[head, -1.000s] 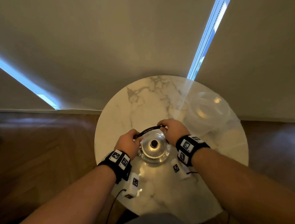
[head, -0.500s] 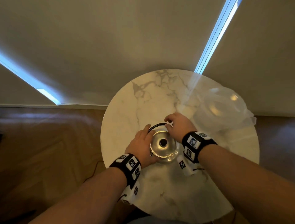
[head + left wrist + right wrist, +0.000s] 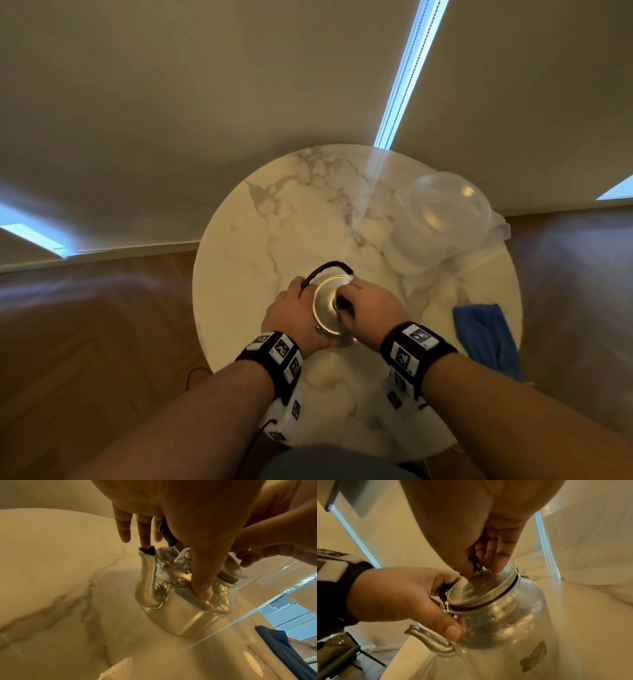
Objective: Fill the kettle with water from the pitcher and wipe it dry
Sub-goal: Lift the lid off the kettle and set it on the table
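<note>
Head view alone shows pitcher (image 3: pixel 442 222), cloth (image 3: pixel 486 337).

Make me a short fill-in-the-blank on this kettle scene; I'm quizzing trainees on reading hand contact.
1. The right hand pinches the knob of the kettle's ____.
2. The left hand steadies the kettle on the side of its ____.
3. The clear pitcher stands on the ____.
4. The folded cloth near the table's right edge is ____ in colour.

Missing words: lid; spout; table; blue
</note>
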Action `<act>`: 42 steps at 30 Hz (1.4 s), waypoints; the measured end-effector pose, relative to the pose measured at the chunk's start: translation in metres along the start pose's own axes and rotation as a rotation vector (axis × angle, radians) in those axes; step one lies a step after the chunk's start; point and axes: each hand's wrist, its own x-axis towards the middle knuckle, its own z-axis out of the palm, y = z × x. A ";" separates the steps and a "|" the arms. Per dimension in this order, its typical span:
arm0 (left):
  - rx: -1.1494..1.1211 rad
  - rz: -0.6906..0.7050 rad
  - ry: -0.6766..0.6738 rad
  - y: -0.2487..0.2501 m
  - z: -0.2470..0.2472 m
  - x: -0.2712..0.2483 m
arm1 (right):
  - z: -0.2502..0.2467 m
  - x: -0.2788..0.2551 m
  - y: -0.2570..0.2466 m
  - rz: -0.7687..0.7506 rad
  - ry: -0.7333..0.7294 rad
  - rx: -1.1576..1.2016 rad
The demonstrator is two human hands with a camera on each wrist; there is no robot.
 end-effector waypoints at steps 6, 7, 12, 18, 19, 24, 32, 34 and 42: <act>-0.002 0.031 0.054 -0.005 0.004 -0.001 | -0.018 -0.025 0.009 0.127 0.129 0.100; -0.002 0.031 0.051 -0.005 0.005 -0.001 | -0.020 -0.033 0.016 0.173 0.132 0.131; -0.036 0.136 0.082 -0.012 0.007 -0.007 | -0.006 -0.082 0.051 0.424 0.016 0.164; 0.017 0.228 0.137 -0.018 0.008 -0.016 | 0.038 -0.103 0.077 0.509 -0.239 0.089; 0.024 0.219 0.132 -0.018 0.008 -0.017 | 0.043 -0.102 0.079 0.503 -0.264 0.075; 0.036 0.171 0.124 -0.012 0.004 -0.016 | 0.057 -0.100 0.086 0.466 -0.298 0.044; 0.164 0.157 0.126 0.012 -0.004 -0.014 | -0.010 -0.074 0.096 0.311 -0.185 0.160; 0.160 0.178 0.154 0.026 -0.010 -0.011 | -0.055 -0.058 0.095 0.242 -0.013 0.225; -0.009 0.238 0.235 0.087 -0.014 -0.001 | -0.187 0.014 0.128 0.181 0.533 0.453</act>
